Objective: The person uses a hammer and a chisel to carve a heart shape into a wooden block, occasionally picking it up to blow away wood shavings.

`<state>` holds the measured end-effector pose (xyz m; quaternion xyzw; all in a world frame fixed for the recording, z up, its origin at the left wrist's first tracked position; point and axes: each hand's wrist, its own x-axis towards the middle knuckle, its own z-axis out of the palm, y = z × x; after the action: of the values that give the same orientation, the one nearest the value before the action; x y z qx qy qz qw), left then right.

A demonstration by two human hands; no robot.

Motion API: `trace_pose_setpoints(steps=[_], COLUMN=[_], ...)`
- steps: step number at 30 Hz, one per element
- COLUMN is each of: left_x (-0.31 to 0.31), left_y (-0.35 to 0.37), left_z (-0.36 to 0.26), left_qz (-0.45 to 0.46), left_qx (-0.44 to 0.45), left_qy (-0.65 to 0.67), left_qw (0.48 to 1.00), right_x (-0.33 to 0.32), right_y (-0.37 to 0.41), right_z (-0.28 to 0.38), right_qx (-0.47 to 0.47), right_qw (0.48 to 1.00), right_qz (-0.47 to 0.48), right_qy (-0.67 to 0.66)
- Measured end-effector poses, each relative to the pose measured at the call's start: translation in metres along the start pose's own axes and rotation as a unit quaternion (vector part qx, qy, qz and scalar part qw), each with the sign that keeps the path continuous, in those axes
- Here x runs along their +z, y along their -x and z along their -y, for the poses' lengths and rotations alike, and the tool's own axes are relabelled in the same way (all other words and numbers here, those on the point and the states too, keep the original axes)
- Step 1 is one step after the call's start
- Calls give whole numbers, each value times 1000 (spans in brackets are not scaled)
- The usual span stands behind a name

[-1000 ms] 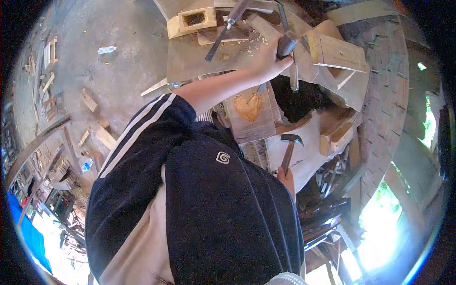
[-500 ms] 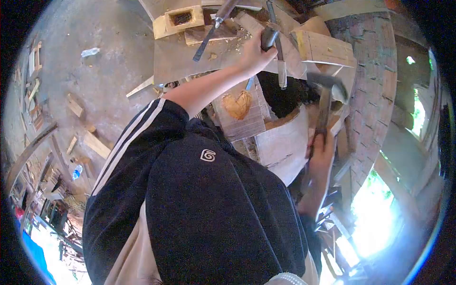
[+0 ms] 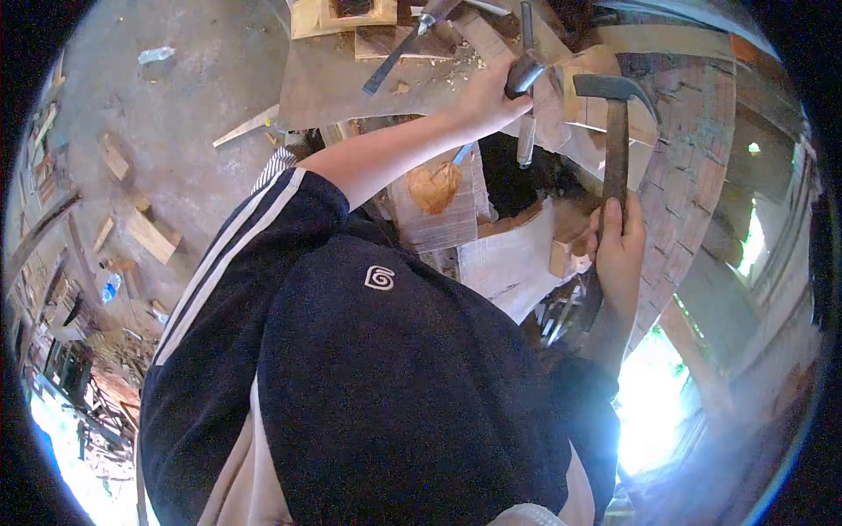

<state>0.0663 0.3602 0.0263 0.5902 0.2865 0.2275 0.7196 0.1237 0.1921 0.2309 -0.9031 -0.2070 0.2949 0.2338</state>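
Observation:
My left hand [image 3: 488, 98] is closed round a dark, metal-ended cylindrical handle [image 3: 524, 74], seen nearly end on; its lower part is hidden. In my right hand [image 3: 621, 238] is a wooden-handled hammer [image 3: 617, 145], its dark head up and to the right of the left hand. A long narrow tool [image 3: 526, 136] lies just beyond the left fingers, beside a dark hollow [image 3: 524, 180]. A chisel-like tool [image 3: 392, 68] rests on the wooden surface to the left. Below the left forearm, an orange-brown rounded piece [image 3: 434, 188] sits on a board [image 3: 449, 230].
A wooden block with a square opening [image 3: 307, 19] stands at the top. Wood chips [image 3: 460, 70] lie near the left hand. A notched plank surface [image 3: 693, 149] curves along the right. Wood offcuts [image 3: 151, 237] and a plastic bottle [image 3: 110, 287] are on the floor.
The hammer has moved up and slightly right in my right hand and now shows sharply. My left hand still grips the handle and appears a little farther right.

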Motion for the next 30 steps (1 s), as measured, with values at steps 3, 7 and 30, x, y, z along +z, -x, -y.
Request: trace_pose_setpoints(steps=[3,7,30], left_x=[3,7,11], left_y=[2,6,2], left_z=[2,3,18], left_qz=[19,28,57], left_qx=[12,58,71], left_qy=[-9,-1,-25], left_qw=[1000,998,996], right_x=[-2,-8,-37], right_y=[2,0,-58], right_z=[1,-1,54], right_qx=[-6,-15,-67], right_qw=[1000,1000,961], right_qz=[-12,-14,61], right_qy=[-11,-13,260])
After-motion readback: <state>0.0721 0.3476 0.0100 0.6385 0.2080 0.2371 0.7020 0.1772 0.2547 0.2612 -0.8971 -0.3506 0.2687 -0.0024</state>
